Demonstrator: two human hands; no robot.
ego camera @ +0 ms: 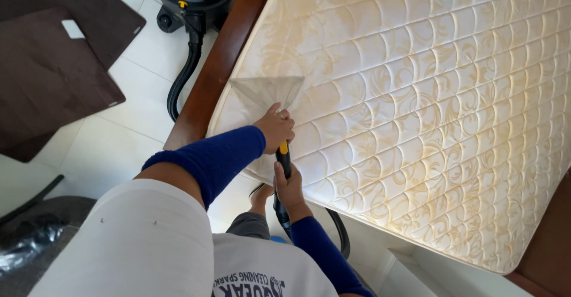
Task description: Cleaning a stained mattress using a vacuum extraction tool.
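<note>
Two hands are gripping one tool here: your left hand (275,129), just left of the frame's centre, is closing around the top of the black wand with its yellow collar (284,160), right behind the clear triangular plastic suction head (267,92), while your right hand (289,189), directly below it, is wrapping around the lower shaft. You are pressing that head flat against the cream quilted mattress with yellowish stains (428,112), near its left edge beside the dark wooden bed frame (220,65). The wand is looking rigid and fairly light, so the two-point hold is probably giving you good leverage; the smooth shaft may be slippery if damp. The head is likely hard but brittle plastic, so you are better off steering from the shaft than from the head. The mattress surface is soft and is probably yielding under pressure. A black ribbed hose (184,71) is running across the white tiled floor (131,136) to the black wheeled vacuum machine (190,0) in the upper left, and it may be tugging against your strokes.
</note>
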